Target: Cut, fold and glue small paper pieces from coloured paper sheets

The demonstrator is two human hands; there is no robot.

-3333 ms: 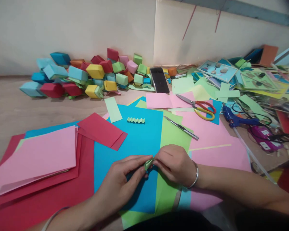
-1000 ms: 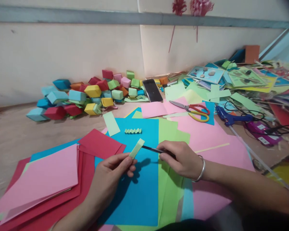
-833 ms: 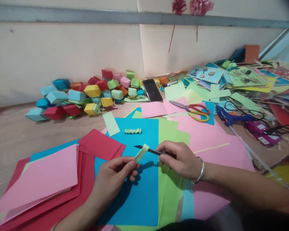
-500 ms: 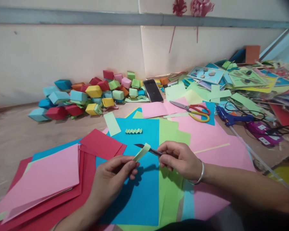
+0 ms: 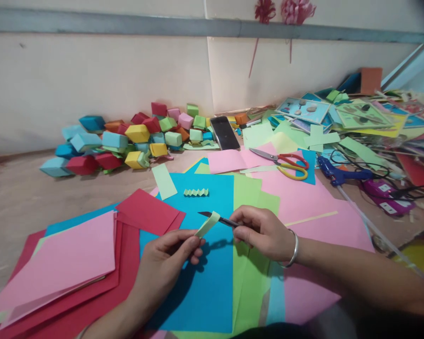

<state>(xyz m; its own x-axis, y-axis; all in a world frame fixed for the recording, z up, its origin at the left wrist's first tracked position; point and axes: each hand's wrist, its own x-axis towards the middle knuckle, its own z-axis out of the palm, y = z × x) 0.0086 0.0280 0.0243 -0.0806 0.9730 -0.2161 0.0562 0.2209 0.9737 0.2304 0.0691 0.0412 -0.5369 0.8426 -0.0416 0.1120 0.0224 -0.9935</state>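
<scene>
Blue paper [image 5: 201,301] lies under our hands, probably as a backing that makes the pale green stand out. Our left hand [image 5: 167,259] has the green strip [image 5: 206,226] pinched low between thumb and fingers, we'd guess to leave its top free for the craft knife [image 5: 228,222]. Our right hand [image 5: 263,234] is wrapped round that knife pretty far forward, likely for control. The strip's up in the air between our 2 hands: narrow, smooth-looking, top end seemingly curled over the knife. Beyond it, 1 zigzag strip [image 5: 196,193] sits on the blue, then scissors [image 5: 282,158] within reach, a phone [image 5: 225,133] and a heap of paper boxes [image 5: 137,133] near the wall [image 5: 109,70].
</scene>
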